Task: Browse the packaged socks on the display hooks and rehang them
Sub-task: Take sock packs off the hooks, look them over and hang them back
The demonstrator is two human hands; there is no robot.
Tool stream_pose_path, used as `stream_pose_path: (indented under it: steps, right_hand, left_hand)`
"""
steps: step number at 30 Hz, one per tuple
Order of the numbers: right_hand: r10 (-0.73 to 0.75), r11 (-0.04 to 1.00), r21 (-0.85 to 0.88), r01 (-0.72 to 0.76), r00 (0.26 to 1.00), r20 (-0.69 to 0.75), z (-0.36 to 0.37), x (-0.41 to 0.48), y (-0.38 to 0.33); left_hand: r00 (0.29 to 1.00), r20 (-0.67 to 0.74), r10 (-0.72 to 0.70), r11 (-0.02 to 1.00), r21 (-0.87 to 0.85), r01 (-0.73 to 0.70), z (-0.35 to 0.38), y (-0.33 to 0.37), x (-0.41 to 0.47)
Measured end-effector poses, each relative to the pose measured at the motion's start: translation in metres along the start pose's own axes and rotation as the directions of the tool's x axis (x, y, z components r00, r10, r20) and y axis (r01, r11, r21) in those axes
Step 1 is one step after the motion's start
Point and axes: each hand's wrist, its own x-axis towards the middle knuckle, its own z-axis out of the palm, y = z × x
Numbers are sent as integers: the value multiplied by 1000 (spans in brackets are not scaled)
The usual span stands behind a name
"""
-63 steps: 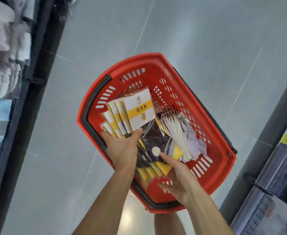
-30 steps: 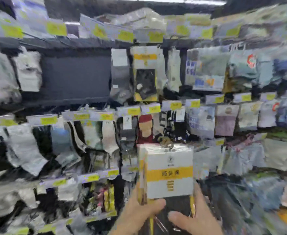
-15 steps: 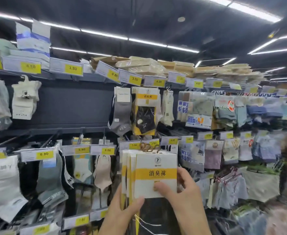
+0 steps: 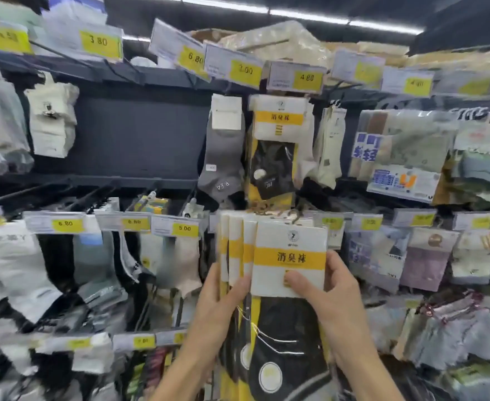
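While your left hand [image 4: 223, 302] is curling round the fanned sock packs [image 4: 288, 257] at six o'clock and your right hand [image 4: 330, 296] is pinching the front one, they are looking light, slick and floppy; their stiff card tops are offering the surest hold.

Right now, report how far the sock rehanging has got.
Done: one matching pack hangs on display. In hand: left hand and right hand grip the stack of sock packs below it. Left: none of that stack is on a hook yet.
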Motion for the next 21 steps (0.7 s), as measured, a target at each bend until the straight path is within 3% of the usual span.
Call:
stream_pose_path:
  steps: [4,8,11,15,17,21]
  right_hand:
    - [115,993,21,-117,990,80,5,-22,65]
    - [312,948,7,-319,933,180,21,-67,134]
    - [407,899,23,-437,854,325,45,-102,176]
    - [564,792,-60,-608,690,454,74,-130,223]
    - [616,751,-85,-655,648,447,88,-132,242]
    - [700,704,-8,-710,693,171,115,-132,284]
  left_hand:
    - [976,-189,-109,994,3,112,-22,-61,-25]
    - [881,-361,-305,950,-56,306,-53,-119,-71]
    - [790,-435,-432,893,-86,441,-80,-153,-103]
    - [670,-528,-522,819,-92,566,-122,-188,-129]
    - [620,-576,-533,792,-82,605,-143,-199,-134]
    - [531,-680,-505,760,-60,647,-200,-202,-135]
